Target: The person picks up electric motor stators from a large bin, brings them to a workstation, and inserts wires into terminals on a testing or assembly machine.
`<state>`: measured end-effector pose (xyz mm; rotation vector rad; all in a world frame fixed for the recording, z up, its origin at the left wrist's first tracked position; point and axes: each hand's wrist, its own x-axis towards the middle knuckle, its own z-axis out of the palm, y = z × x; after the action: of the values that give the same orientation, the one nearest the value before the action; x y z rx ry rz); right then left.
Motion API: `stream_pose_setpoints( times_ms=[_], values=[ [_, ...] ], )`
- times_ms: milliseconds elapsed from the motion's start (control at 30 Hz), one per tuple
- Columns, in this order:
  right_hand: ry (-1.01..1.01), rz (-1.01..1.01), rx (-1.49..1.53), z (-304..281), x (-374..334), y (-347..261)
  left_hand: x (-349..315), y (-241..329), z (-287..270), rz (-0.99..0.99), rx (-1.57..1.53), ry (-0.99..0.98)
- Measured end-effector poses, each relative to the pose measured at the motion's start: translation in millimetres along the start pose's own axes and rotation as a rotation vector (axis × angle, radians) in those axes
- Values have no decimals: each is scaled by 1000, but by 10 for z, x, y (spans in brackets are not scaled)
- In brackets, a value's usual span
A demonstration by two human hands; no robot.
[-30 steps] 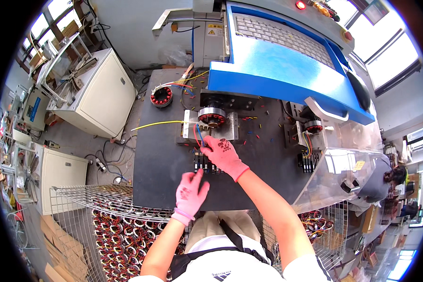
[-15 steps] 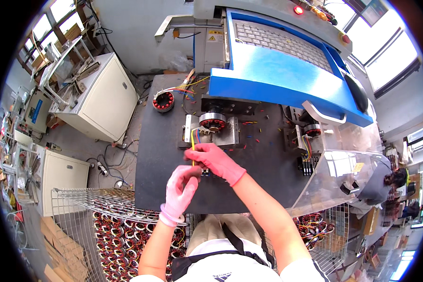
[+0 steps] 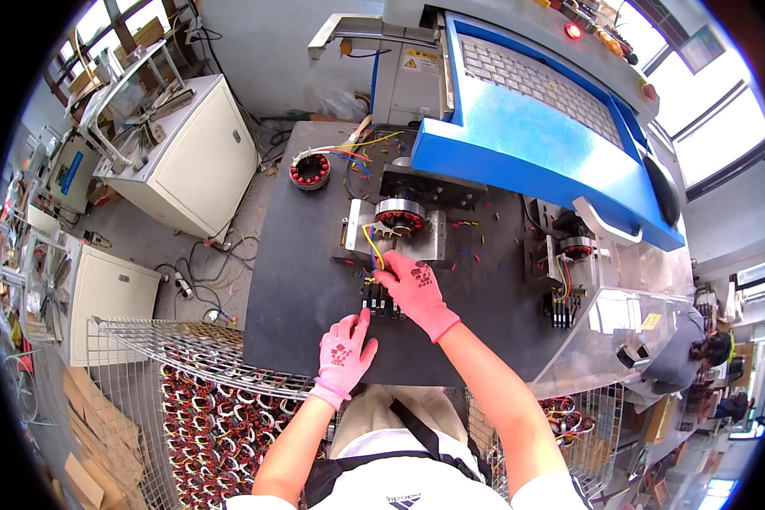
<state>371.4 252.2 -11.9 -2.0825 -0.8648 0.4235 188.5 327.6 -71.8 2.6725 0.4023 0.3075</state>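
Observation:
A motor stator [image 3: 399, 214] with red windings sits in a metal fixture [image 3: 436, 236] on the dark table. Its yellow and blue wires [image 3: 372, 241] run down to my right hand [image 3: 415, 291], which is in a pink glove and closed on them. Below that lies a row of black clip terminals [image 3: 374, 297]. My left hand [image 3: 343, 355], also gloved in pink, has its index finger stretched to the near end of the leftmost terminal and its thumb held apart. Nothing shows in its grasp. The wire ends are partly hidden by my right fingers.
Another stator [image 3: 309, 172] rests at the table's far left. A second fixture holds a stator [image 3: 575, 246] at the right, wired to black terminals [image 3: 561, 308]. A blue machine cover [image 3: 535, 136] overhangs the back. Wire baskets [image 3: 204, 361] of stators stand below. A person [image 3: 684, 344] works at far right.
My hands have separated. The left one has moved down from the wires to the terminals with its index finger extended; the right keeps the wires, lower over the terminals. The whole view has shifted slightly.

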Motion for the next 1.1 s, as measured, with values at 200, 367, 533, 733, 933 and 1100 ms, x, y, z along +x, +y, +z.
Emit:
stream_pose_setpoints(
  times_ms=[200,367,533,733,933,1100],
  values=[
    [-3,-74,-157,80,14,-10,-4,-45,9,-16,-62,-11],
    [-22,-80,-194,177,15,9,-11,-39,-33,-26,-160,-1],
    [73,-139,-105,112,-105,-120,1,-177,10,-253,-664,-18],
    [173,-169,14,-1158,-1157,-733,-4,-410,354,-473,-902,42],
    [1193,-19,-35,-2909,-2520,319,38,-437,261,-566,-967,76],
    [1499,666,-524,-3775,-3818,2655,-235,777,133,-71,-68,336]
  ],
)
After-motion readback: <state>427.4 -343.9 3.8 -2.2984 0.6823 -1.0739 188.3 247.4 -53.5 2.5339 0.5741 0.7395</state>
